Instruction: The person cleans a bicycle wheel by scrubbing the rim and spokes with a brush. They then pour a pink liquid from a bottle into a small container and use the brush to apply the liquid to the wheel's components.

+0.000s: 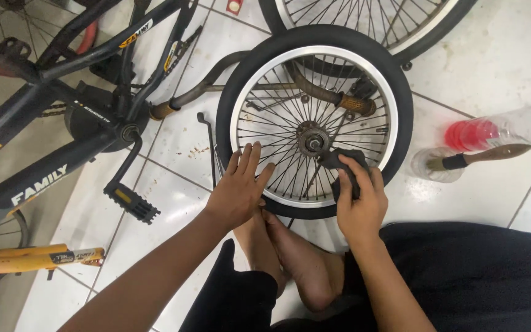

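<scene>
Wheel: black rubber tyre, silver rim, thin spokes. Left hand rests flat, released, on tyre; right hand clenches black cloth beside hub.

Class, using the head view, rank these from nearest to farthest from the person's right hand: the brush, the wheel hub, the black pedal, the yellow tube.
Measured from the right hand:
1. Wheel hub, just up and left, inside the spokes.
2. Brush, off to the right, lying across a clear cup.
3. Black pedal, left, past the left hand.
4. Yellow tube, far left by the edge.
</scene>
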